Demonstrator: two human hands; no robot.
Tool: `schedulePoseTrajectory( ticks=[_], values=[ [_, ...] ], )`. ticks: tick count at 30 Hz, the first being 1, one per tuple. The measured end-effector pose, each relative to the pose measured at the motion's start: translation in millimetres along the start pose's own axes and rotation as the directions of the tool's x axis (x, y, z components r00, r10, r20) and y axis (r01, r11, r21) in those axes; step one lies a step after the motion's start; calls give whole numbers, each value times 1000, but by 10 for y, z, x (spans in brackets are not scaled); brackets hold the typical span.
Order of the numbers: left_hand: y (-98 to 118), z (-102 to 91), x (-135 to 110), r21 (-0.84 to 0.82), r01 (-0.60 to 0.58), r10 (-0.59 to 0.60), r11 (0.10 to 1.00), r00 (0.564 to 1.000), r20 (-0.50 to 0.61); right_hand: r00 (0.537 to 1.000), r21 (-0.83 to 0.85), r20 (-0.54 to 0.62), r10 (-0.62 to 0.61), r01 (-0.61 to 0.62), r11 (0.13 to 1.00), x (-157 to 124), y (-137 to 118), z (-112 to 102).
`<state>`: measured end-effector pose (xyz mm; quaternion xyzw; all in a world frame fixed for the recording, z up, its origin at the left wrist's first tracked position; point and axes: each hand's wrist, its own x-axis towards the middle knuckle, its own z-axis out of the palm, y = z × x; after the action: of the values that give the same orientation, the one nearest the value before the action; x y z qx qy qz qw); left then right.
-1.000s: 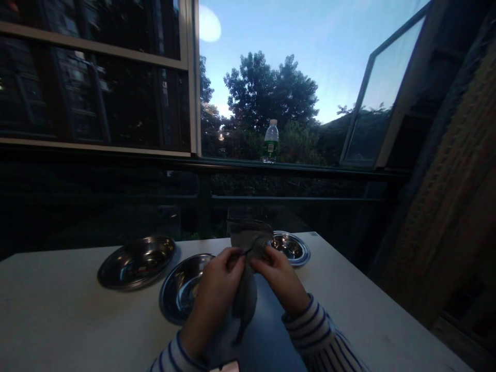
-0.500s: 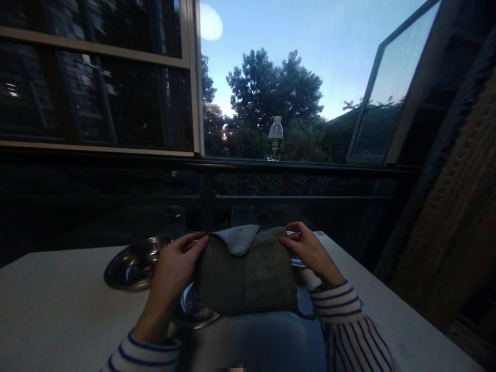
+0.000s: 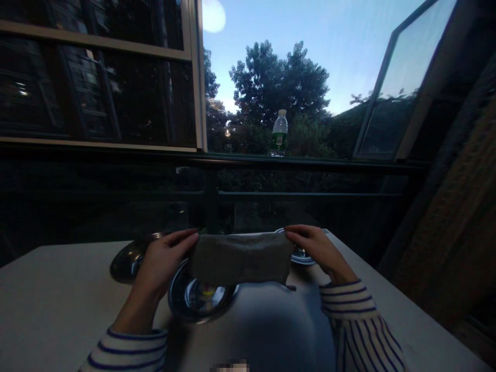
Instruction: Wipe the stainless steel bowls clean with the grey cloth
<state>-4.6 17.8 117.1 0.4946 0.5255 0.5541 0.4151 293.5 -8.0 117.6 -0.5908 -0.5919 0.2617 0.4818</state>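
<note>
A grey-brown cloth is stretched flat between my two hands above the white table. My left hand pinches its left edge and my right hand pinches its right edge; both are closed on it. Under the cloth stands a steel bowl. A second steel bowl sits to the left behind my left hand. A third steel bowl shows partly behind my right hand. Both sleeves are white with dark stripes.
A plastic water bottle stands on the dark railing beyond the table. An open window pane leans out at the right. A brick wall is at the far right. A blue-grey surface lies near me.
The cloth hung bunched between my hands, which were close together. My hands moved apart and spread it wide, then it was lowered and folded to a narrower strip over the middle bowl.
</note>
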Motion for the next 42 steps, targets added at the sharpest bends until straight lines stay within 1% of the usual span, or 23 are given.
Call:
schedulePoseTrajectory(
  ticks=[3,6,9,11,13,16,17,19,22,25,28,30,32,35,37,39,42],
  values=[
    [34,-37,-13,104,-38,36,994,999,21,999,44,34,4,-6,999,-16,-7,-27],
    [60,-67,-15,209,-94,98,973,995,-7,1000,14,10,-8,8,1000,4,16,-42],
    [75,-89,-8,242,-145,148,959,989,6,1000,-25,-7,-15,15,1000,33,50,-53],
    [57,-93,8,199,-142,139,970,990,28,1000,-3,-1,-26,26,1000,43,78,-52],
    [2,-78,38,98,-94,89,991,994,59,1000,78,24,-16,14,997,53,116,-29],
    [-122,-16,94,-65,36,-30,997,995,91,994,230,53,92,-102,968,88,186,49],
    [-159,10,109,-88,69,-62,994,995,83,990,256,49,130,-138,957,104,207,79],
    [-203,57,124,-104,92,-88,990,995,45,985,269,18,173,-171,948,131,234,127],
    [-192,108,107,-116,116,-118,986,993,-6,983,270,-37,179,-163,949,136,212,156],
    [-131,155,55,-141,132,-138,981,990,-35,984,272,-62,166,-143,952,86,113,174],
    [-68,219,-19,-161,113,-114,981,994,2,992,246,-66,107,-88,965,8,-31,237],
    [-36,269,-77,-168,76,-73,983,997,25,997,238,-49,55,-42,970,-48,-126,310],
    [-15,320,-140,-158,50,-44,986,998,46,1000,244,-10,6,-3,970,-104,-203,404],
    [4,402,-235,-143,1,15,990,993,116,996,263,64,-69,50,963,-185,-272,567],
    [17,457,-294,-140,-34,58,990,984,166,986,277,105,-127,93,956,-234,-292,671],
    [32,504,-343,-114,-42,65,993,975,211,969,275,141,-205,161,948,-273,-301,751],
    [44,539,-379,-100,-78,103,992,956,275,920,224,174,-350,309,924,-315,-313,811]
  ],
)
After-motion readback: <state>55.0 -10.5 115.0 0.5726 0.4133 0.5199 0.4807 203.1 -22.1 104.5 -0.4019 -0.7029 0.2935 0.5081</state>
